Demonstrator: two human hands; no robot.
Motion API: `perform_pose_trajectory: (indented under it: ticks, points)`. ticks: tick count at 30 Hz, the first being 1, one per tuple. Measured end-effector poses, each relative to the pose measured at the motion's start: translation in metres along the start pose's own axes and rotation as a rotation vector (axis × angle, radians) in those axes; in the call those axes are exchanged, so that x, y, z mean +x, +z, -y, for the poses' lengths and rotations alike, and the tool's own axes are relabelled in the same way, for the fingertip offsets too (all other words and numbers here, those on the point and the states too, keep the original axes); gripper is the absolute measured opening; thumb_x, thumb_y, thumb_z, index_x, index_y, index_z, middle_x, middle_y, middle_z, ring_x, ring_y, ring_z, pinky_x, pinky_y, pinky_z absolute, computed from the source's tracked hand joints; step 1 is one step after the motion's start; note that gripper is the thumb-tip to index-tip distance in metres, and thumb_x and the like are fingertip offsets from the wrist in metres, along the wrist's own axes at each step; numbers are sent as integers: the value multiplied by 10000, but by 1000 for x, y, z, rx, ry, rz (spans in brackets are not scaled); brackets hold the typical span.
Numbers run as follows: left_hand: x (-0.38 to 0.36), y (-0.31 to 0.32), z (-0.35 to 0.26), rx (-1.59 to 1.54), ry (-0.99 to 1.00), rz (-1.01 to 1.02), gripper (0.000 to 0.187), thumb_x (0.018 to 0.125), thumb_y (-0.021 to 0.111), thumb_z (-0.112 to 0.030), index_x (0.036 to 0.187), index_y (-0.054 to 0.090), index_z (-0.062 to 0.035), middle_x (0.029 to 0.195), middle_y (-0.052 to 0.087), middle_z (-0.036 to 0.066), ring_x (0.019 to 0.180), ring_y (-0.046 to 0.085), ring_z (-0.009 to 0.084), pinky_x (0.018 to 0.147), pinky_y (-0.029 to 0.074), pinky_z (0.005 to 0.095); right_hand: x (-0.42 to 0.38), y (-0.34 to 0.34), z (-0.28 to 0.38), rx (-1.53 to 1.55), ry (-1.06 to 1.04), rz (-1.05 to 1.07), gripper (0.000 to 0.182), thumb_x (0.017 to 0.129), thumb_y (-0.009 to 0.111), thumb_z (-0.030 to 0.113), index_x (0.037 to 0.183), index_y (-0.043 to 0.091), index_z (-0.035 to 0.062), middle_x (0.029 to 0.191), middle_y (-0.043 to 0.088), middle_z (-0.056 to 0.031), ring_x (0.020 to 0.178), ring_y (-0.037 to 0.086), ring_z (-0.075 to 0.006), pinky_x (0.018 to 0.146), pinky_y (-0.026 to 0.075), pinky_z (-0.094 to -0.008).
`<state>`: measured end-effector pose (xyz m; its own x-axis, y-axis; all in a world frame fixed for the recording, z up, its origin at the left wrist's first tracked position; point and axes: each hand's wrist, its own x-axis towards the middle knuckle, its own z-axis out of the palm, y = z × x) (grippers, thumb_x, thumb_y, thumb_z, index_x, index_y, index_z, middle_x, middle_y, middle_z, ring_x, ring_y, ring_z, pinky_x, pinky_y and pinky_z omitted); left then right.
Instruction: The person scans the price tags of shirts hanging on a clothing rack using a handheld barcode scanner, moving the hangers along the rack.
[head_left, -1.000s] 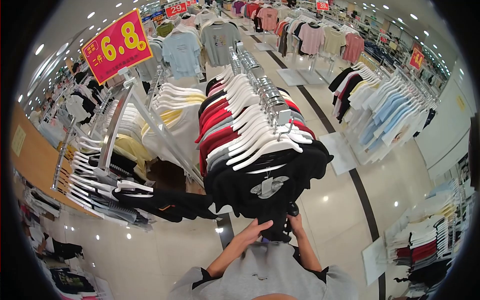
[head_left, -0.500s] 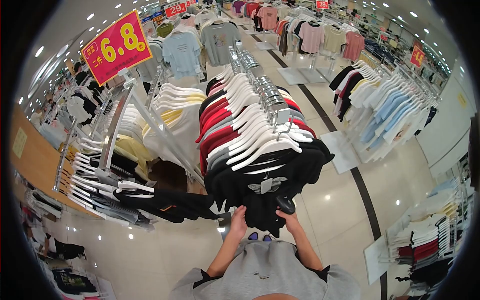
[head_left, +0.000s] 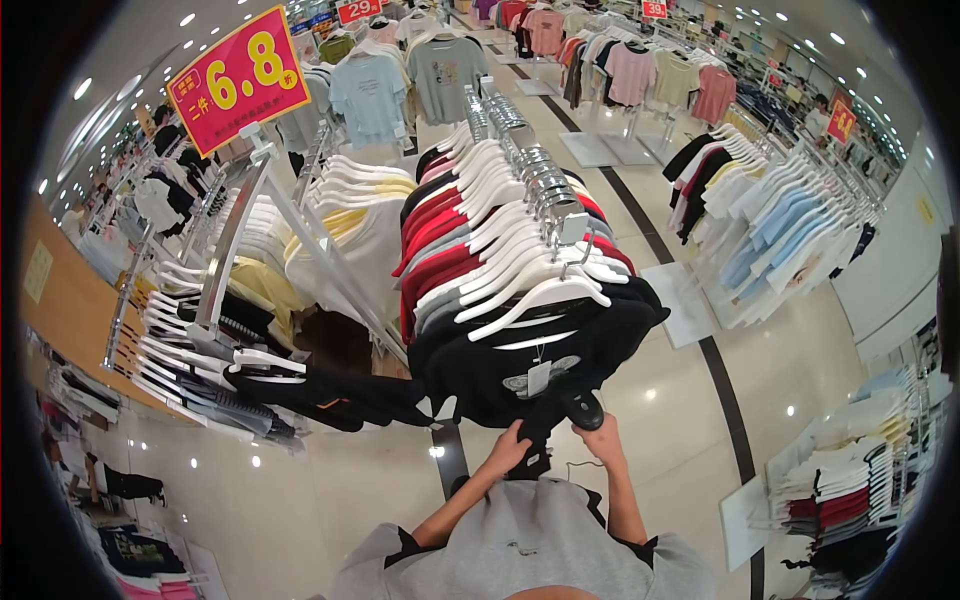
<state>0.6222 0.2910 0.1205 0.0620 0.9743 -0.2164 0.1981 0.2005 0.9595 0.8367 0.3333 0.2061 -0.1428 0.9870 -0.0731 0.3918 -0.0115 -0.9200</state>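
A black T-shirt [head_left: 480, 365] with a pale winged print and a white paper tag [head_left: 538, 377] hangs on a white hanger [head_left: 540, 300] at the near end of the rack. My left hand [head_left: 508, 450] is closed on its lower part, which is bunched into a narrow dark strip. To the right, my right hand [head_left: 602, 440] has its fingers closed at the lower end of a glossy black rounded object [head_left: 585, 409], whose kind I cannot make out. That object lies against or just in front of the shirt's lower edge.
Behind the shirt runs a metal rack [head_left: 545, 180] full of red, grey and black garments. A slanted steel bar [head_left: 330, 250] and a lower row of hangers [head_left: 190, 370] stand left, under a red price sign [head_left: 240, 80]. More shirts [head_left: 770, 220] hang right, beyond the tiled aisle.
My left hand has moved right and gathered the shirt's hem inward. My right hand and the black rounded object have shifted slightly right, and that hand now appears apart from the hem.
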Motion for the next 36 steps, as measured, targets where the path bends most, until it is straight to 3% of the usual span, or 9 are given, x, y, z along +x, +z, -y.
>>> perform_pose_trajectory:
  ticks: [8,12,16,23,28,30,32,33,36]
  points:
    - [-1,-43,-29,-157,-95,287,333,849,569,-64,1173,506,-15,966,651,134,923,621,232,795,483,337,-5,29,-12,-97,-68,59,282,693,758,205,848,642,-1,772,669,-167,768,673,-308,671,507,-363]
    - [-12,-104,-136,521,652,-598,216,795,591,-14,1011,601,-19,938,633,134,902,589,302,808,460,378,-8,50,-22,43,-70,-36,244,701,764,199,754,634,0,605,615,-100,544,593,-180,552,468,-330]
    - [-16,-148,-246,842,875,-1105,232,772,685,-87,978,603,-19,964,631,96,913,587,269,808,462,362,-9,65,-29,56,-31,-19,265,724,754,200,715,594,-11,559,573,-62,508,535,-131,512,440,-306]
    - [29,-138,-208,490,678,-468,203,782,686,-182,782,617,9,659,567,141,617,571,299,582,439,361,-8,76,-24,80,-92,2,267,754,735,224,761,602,-8,600,586,-73,534,535,-134,541,451,-302]
    - [32,-109,-150,-403,489,86,340,932,530,-275,846,633,38,801,604,93,749,572,147,645,432,269,-17,81,-36,139,-62,-80,246,760,728,219,839,627,8,632,597,-80,585,556,-142,581,463,-301]
    - [32,-109,-151,-13,339,-55,289,912,550,-263,919,651,7,947,628,117,825,591,186,740,446,301,-21,81,-39,120,-115,-106,255,761,731,216,852,626,2,631,596,-83,579,554,-144,579,463,-305]
    - [35,-99,-201,513,887,-312,277,841,594,-192,1055,624,-19,1048,612,137,939,584,257,802,448,352,-24,76,-39,133,-50,-96,263,760,733,217,855,624,-3,642,600,-88,584,556,-145,583,465,-307]
    - [43,-99,-200,800,823,-401,453,760,637,-147,1198,556,-66,1188,553,153,1025,547,316,861,433,392,-26,73,-38,147,-3,-62,271,759,735,218,859,623,-9,652,604,-92,590,558,-146,588,466,-309]
    - [54,-76,-198,689,849,-568,536,770,686,-208,1256,504,-76,1286,479,155,1054,521,335,896,398,408,-25,68,-36,110,29,-95,281,760,738,221,848,617,-17,655,606,-92,590,560,-147,586,466,-310]
